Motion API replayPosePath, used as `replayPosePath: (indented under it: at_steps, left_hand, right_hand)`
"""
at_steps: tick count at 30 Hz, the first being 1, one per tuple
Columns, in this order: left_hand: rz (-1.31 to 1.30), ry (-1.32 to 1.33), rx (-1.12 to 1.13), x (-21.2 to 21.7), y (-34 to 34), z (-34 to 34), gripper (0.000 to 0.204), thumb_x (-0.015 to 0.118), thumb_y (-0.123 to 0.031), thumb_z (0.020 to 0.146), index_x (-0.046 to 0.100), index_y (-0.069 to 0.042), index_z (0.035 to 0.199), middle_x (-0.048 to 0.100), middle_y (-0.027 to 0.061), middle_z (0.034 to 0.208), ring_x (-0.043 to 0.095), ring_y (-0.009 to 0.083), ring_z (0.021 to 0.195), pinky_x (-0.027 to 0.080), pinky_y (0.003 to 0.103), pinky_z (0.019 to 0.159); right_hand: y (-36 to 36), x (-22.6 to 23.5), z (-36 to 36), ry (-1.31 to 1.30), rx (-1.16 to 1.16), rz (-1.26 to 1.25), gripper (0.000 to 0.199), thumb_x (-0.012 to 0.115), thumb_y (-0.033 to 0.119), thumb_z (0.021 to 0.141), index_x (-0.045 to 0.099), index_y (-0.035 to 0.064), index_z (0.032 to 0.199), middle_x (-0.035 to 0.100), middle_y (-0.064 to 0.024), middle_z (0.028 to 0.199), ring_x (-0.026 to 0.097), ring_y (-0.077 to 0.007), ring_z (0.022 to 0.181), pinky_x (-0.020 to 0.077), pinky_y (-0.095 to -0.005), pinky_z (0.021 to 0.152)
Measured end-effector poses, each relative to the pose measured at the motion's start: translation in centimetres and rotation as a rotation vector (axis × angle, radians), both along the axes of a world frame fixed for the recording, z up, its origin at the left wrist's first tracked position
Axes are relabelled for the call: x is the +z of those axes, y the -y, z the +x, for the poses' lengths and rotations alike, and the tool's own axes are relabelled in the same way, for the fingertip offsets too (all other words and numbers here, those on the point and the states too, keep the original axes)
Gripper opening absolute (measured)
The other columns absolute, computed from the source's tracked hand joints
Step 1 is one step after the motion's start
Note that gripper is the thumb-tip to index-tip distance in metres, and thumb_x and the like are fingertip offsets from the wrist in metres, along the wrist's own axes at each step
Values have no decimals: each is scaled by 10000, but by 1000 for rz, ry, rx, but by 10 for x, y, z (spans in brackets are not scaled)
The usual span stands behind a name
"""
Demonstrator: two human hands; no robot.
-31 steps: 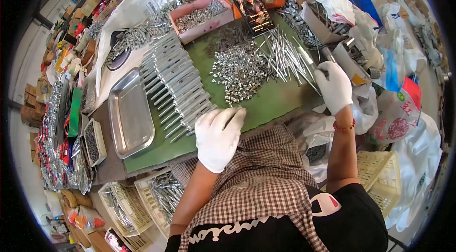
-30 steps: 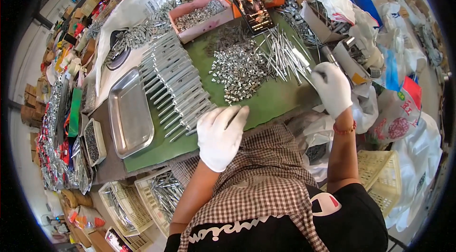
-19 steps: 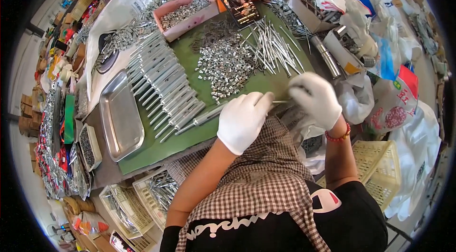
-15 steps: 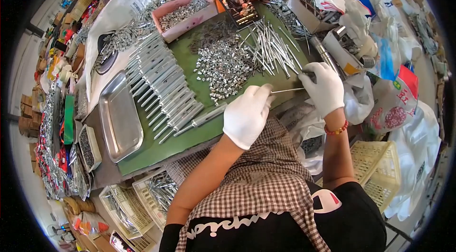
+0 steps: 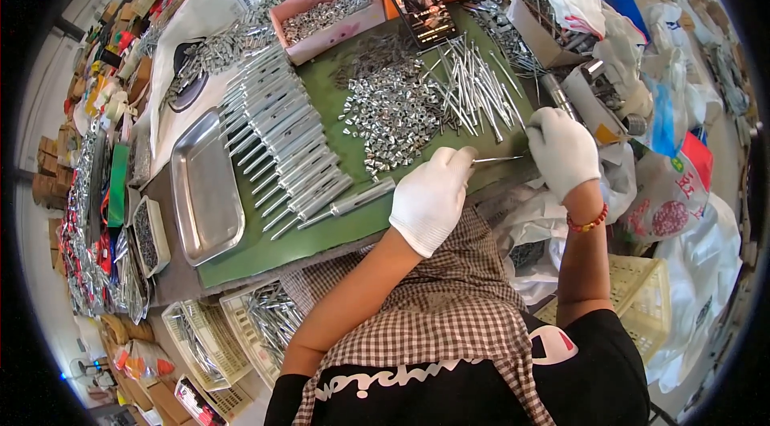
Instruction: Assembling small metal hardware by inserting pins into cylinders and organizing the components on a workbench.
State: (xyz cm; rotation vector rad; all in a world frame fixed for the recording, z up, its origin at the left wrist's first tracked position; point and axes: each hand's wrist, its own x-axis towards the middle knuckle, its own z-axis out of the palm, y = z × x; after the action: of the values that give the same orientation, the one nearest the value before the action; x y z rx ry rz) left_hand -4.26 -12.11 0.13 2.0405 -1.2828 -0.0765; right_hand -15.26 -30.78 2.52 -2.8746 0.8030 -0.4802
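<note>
My left hand [image 5: 431, 200], in a white knit glove, pinches one end of a thin metal rod [image 5: 499, 159] above the front edge of the green work surface. The rod lies nearly level and points right. Its free end comes close to my gloved right hand [image 5: 564, 155], whose fingers are curled together; what they hold, if anything, is hidden. Beyond the rod lie a heap of small silver metal sleeves [image 5: 393, 117] and a pile of long metal pins [image 5: 479, 89]. Left of my left hand, assembled metal tubes with protruding rods [image 5: 281, 137] lie in a row, with a single one [image 5: 349, 200] nearest.
A steel tray [image 5: 207, 185] sits at the left. At the back stand a pink box of small parts [image 5: 329, 17] and a phone [image 5: 417, 2] propped upright. Boxes of metal parts [image 5: 553, 29] line the right side. Plastic crates [image 5: 200, 346] are below the table edge.
My right hand's fingers have curled in more, and the rod's right end now shows beside them. The whole view has shifted slightly; the row of tubes looks unchanged.
</note>
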Motion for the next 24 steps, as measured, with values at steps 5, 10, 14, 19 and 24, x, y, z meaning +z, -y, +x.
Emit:
replayPosePath:
  at_steps: [5,10,14,19,24]
  left_hand:
    - [-14,-91,39,0,2,3,228,574,-116,872,581,-78,1097,632,126,945,627,312,806,501,369,653]
    - [-161,-234,89,-2,7,10,192,552,-155,910,562,-52,1072,656,159,866,636,329,755,503,390,643]
    - [-139,-553,93,7,8,14,185,511,-150,938,545,-19,1065,645,119,760,597,218,604,476,336,574]
    - [-169,-741,48,5,6,23,217,484,-120,939,524,17,1103,654,71,787,541,106,522,447,268,512]
    - [-164,-834,35,7,3,26,273,473,-165,947,498,29,1137,667,69,847,524,75,515,405,225,464]
  right_hand:
    - [13,5,-5,309,-8,402,188,563,133,898,612,43,1056,662,-106,893,587,-224,653,470,-319,649]
    - [-6,18,-9,693,-38,1037,304,525,49,893,556,-48,1180,585,-14,816,495,-56,662,411,-207,595]
    - [-30,18,1,759,59,1272,307,526,47,883,532,-58,1171,591,-48,863,556,-92,705,455,-218,627]
    - [-38,6,8,800,148,1573,212,507,35,892,511,-32,1092,594,-83,950,620,-142,779,506,-237,668]
    - [-51,-1,15,778,138,1369,143,523,46,911,525,-15,1040,606,-87,929,648,-157,809,526,-246,675]
